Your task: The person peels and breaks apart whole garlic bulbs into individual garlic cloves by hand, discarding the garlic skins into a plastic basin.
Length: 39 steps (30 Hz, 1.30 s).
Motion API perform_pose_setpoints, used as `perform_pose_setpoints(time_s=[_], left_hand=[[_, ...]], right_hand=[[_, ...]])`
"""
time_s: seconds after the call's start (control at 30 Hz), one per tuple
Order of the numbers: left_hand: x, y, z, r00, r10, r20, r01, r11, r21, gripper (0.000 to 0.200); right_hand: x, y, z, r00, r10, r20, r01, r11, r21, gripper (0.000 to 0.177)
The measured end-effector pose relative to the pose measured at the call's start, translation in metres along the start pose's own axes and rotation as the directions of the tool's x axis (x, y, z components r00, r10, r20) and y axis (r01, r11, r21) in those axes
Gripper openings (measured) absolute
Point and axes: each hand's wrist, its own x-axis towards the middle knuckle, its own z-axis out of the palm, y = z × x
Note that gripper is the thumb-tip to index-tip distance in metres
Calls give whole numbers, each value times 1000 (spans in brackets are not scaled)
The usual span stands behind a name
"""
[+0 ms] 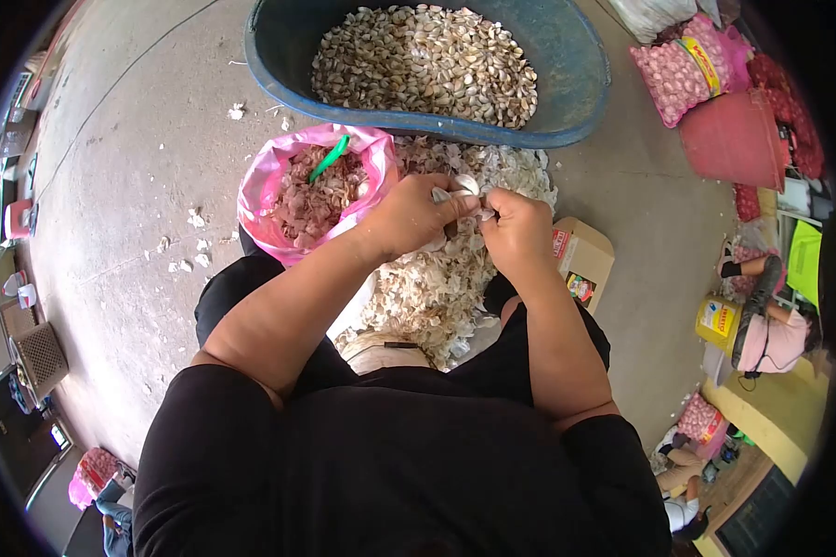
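Observation:
My left hand [424, 212] is closed around a pale garlic clove [467, 185] and something small and whitish beside it. Close by on the right, my right hand [515, 223] pinches at the same spot, its fingertips nearly meeting the left ones; the bit between them is too small to make out. Below both hands lies a heap of papery peels [437, 288]. A pink-and-white bag [255, 200] of reddish skins, with a green-handled tool [330, 158] in it, stands left of my left hand. Beyond the hands, a blue tub [567, 93] holds many unpeeled cloves [427, 65].
An open cardboard box [593, 260] lies right of the peels. Farther right are a red bucket [734, 144], a mesh sack of garlic [678, 79], a yellow container [717, 320] and a seated person [776, 343]. Loose peel scraps [195, 218] dot the floor at left.

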Motion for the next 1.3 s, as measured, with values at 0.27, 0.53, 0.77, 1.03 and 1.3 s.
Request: perform_pose_setpoints(time_s=[0.27,0.53,0.77,1.03,1.3], left_hand=[[-3,-2,-6,995,48,-84,-52,998,-40,25],[-7,3,-4,993,1,-121,9,996,84,16],[-2,-2,-12,998,43,39,-19,870,-492,18],[-3,-8,3,957,141,-253,-149,989,-13,17],[-3,-8,-2,979,31,-202,-121,886,-448,21]], right_hand=[[-1,19,3,999,22,-49,-28,993,-118,9],[5,-13,14,977,209,41,-212,965,154,29],[12,24,20,942,329,62,-316,812,491,19],[4,-13,25,976,215,17,-207,911,358,19],[3,-10,32,987,158,-11,-127,835,536,10]])
